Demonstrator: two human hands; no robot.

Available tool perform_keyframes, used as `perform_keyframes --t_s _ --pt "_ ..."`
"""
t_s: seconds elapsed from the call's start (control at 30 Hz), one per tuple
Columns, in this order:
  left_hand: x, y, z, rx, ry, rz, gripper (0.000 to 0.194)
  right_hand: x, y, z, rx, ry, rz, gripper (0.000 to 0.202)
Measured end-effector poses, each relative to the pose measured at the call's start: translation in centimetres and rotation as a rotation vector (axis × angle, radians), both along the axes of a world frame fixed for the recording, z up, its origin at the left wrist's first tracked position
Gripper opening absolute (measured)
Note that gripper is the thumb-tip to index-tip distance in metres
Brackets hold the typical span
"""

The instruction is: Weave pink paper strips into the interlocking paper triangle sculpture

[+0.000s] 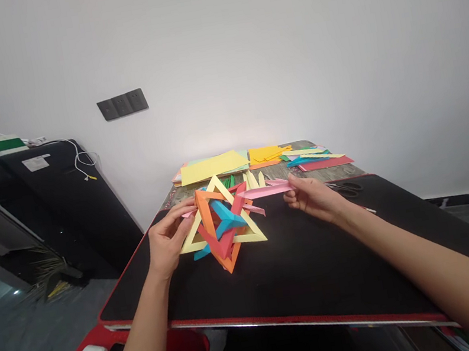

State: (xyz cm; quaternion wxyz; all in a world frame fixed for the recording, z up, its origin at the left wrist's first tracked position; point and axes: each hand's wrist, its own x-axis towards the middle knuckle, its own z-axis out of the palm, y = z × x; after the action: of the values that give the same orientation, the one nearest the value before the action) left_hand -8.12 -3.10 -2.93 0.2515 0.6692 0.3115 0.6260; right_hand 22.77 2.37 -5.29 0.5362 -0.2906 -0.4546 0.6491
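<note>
An origami model of interlocked triangular paper frames in yellow, orange, red and blue is held above the black mat. My left hand grips its left side, thumb toward me, with a bit of pink paper showing by the fingertips. At the right, my right hand pinches the outer end of a folded pink paper strip. The strip's other end meets the model near the red frame; whether it is tucked in there, I cannot tell. Another pink piece sticks out below it.
Behind the model lie folded yellow strips, green strips and a stack of paper sheets. More coloured paper lies at the back right. Scissors rest beyond my right wrist. The black mat has a red front edge.
</note>
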Motion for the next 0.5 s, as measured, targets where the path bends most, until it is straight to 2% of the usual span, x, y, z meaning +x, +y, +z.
perform_keyframes --t_s 0.2,0.5 --pt "-0.12 0.53 -0.32 -0.08 -0.099 0.067 0.014 0.15 0.18 -0.26 -0.021 0.008 -0.034 0.032" --pt "-0.17 0.74 -0.16 -0.178 -0.184 0.108 0.019 0.02 0.02 0.04 -0.012 0.015 -0.039 0.031"
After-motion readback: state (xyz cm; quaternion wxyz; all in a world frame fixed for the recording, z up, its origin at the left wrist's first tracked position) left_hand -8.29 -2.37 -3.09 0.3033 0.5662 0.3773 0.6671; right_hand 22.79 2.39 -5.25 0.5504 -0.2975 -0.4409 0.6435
